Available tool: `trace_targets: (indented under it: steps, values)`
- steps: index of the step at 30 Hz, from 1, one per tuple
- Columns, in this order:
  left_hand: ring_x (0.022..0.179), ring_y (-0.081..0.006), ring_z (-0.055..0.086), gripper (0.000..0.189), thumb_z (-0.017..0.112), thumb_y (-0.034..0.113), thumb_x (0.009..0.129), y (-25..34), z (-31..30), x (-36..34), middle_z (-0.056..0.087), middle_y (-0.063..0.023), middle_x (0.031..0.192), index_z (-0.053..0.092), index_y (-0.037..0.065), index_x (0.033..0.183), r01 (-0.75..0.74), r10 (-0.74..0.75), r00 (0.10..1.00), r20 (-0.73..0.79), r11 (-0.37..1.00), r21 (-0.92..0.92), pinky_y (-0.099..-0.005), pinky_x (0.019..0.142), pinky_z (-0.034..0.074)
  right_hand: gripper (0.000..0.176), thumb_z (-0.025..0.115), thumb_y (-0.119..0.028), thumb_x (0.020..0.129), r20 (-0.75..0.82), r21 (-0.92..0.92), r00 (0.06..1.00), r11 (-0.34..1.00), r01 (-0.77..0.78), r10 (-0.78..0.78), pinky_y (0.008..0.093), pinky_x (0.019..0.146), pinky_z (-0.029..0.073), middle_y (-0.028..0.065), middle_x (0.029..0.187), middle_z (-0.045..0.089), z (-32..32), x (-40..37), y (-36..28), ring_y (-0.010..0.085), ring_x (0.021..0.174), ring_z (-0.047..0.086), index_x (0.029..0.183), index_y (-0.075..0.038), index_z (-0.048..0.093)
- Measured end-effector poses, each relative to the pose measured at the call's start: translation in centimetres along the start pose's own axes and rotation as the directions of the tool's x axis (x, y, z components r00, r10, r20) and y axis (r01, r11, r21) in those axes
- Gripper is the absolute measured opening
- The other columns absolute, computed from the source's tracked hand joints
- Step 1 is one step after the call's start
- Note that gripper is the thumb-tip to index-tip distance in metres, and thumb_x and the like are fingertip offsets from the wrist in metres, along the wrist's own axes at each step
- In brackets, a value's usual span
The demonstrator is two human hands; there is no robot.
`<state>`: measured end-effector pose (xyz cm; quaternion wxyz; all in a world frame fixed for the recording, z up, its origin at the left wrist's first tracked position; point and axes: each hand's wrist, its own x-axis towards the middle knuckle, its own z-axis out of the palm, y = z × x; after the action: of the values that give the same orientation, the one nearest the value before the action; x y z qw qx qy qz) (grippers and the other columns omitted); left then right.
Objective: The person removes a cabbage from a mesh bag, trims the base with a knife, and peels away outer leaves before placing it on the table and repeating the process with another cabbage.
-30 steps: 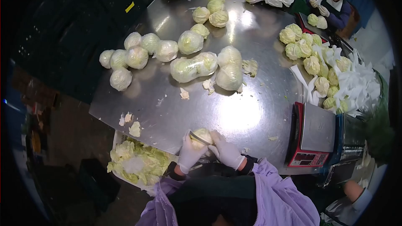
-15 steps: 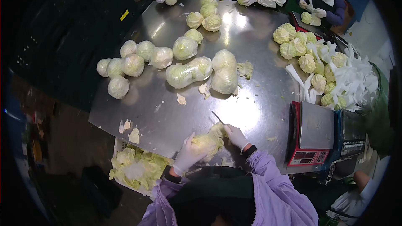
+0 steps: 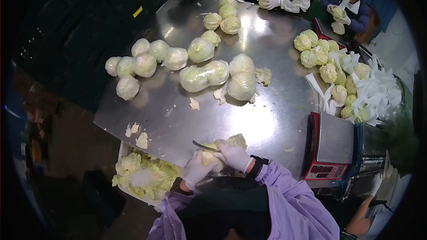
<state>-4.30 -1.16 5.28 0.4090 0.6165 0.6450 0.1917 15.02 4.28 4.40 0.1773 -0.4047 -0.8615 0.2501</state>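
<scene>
My gloved left hand is wrapped round the left side of a pale cabbage at the table's near edge. My gloved right hand grips a dark curved knife, its blade pointing left over the top of the cabbage. Right behind my right hand lies a loose leafy piece. The cabbage is partly hidden by both hands. Beyond them, wrapped cabbages lie on the metal table.
A crate of leaves stands below the table's left edge. At the right are a red scale, bare cabbages and white netting. Three gloved co-workers are at the far side; a person's arm shows lower right.
My right hand has moved left with the knife, from beside the cabbage to over it. The view has shifted slightly. A far-right co-worker has raised a cabbage.
</scene>
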Motion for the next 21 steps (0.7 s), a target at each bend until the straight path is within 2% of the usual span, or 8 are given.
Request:
trace_targets:
  steps: [7,9,10,13,16,18,20,21]
  values:
    - [0.11,-0.0398,0.054,0.086,0.068,0.046,0.078,-2.0,1.5,0.6,0.05,-0.0286,0.126,0.033,-0.004,0.139,-0.027,0.026,0.999,-0.032,0.999,-0.044,-0.0426,0.091,0.044,0.062,0.055,-0.037,0.09,0.033,-0.035,0.999,0.999,0.027,-0.026,0.0407,0.063,0.052,0.0232,0.116,0.054,-0.8,-0.6,-0.5,0.036,0.073,0.064,0.136,0.001,0.036]
    - [0.115,-0.0391,0.052,0.085,0.072,0.038,0.078,-1.5,1.5,0.7,0.053,-0.0282,0.123,0.034,-0.009,0.137,-0.207,0.224,0.967,-0.119,0.968,0.143,-0.0412,0.098,0.04,0.062,0.054,-0.038,0.091,-0.011,-0.007,1.0,1.0,-0.005,0.005,0.0428,0.066,0.052,0.0247,0.115,0.055,-0.4,-0.8,-0.3,0.039,0.074,0.064,0.133,0.003,0.039]
    - [0.115,-0.0391,0.052,0.085,0.072,0.038,0.078,-1.2,1.4,0.9,0.053,-0.0282,0.123,0.034,-0.009,0.137,-0.213,0.23,0.966,-0.118,0.967,0.143,-0.0412,0.098,0.04,0.062,0.054,-0.038,0.091,-0.016,-0.011,1.0,1.0,-0.007,0.006,0.0428,0.066,0.052,0.0247,0.115,0.055,-0.5,-0.8,-0.2,0.039,0.074,0.064,0.133,0.003,0.039]
    - [0.122,-0.0392,0.047,0.085,0.073,0.038,0.077,0.1,0.5,0.7,0.05,-0.028,0.128,0.033,-0.007,0.138,-0.129,0.134,0.989,-0.069,0.989,0.072,-0.0415,0.103,0.035,0.054,0.05,-0.042,0.092,0.059,0.023,0.996,0.997,-0.071,0.069,0.0443,0.068,0.051,0.0234,0.103,0.062,-1.2,-0.2,0.2,0.0411,0.077,0.063,0.126,0.0,0.048]
    - [0.128,-0.0409,0.039,0.088,0.07,0.043,0.078,0.1,-0.3,0.9,0.04,-0.0282,0.139,0.03,-0.005,0.141,-0.07,0.067,0.995,0.073,0.997,0.03,-0.0418,0.105,0.034,0.049,0.046,-0.047,0.093,0.249,0.127,0.962,0.981,-0.147,0.112,0.0448,0.07,0.05,0.0216,0.087,0.065,-1.7,0.8,2.7,0.0419,0.079,0.062,0.116,-0.005,0.056]
    - [0.129,-0.0389,0.039,0.084,0.073,0.036,0.078,-0.9,-0.7,1.1,0.039,-0.0271,0.139,0.032,-0.004,0.14,-0.286,0.285,0.958,0.022,0.958,0.025,-0.0407,0.106,0.033,0.05,0.043,-0.051,0.093,0.31,0.29,0.938,0.925,-0.248,0.154,0.0454,0.073,0.049,0.0209,0.081,0.065,-2.0,2.1,3.8,0.0414,0.081,0.062,0.112,-0.008,0.059]
    - [0.131,-0.0378,0.038,0.082,0.073,0.032,0.078,-1.8,-1.1,1.0,0.038,-0.0264,0.14,0.033,-0.004,0.139,-0.261,0.262,0.965,0.025,0.965,-0.032,-0.0397,0.107,0.032,0.05,0.047,-0.05,0.092,0.228,0.373,0.962,0.899,-0.229,0.15,0.0454,0.074,0.049,0.0219,0.083,0.065,-2.5,1.9,3.0,0.0415,0.081,0.062,0.111,-0.006,0.059]
    - [0.132,-0.0368,0.037,0.082,0.073,0.031,0.078,-2.5,-0.9,1.0,0.038,-0.0261,0.14,0.032,-0.005,0.14,-0.233,0.236,0.972,0.018,0.967,-0.101,-0.0391,0.108,0.031,0.05,0.05,-0.05,0.091,0.125,0.284,0.988,0.95,-0.128,0.096,0.0451,0.073,0.049,0.0222,0.081,0.064,-2.2,1.5,1.8,0.0405,0.081,0.062,0.11,-0.005,0.059]
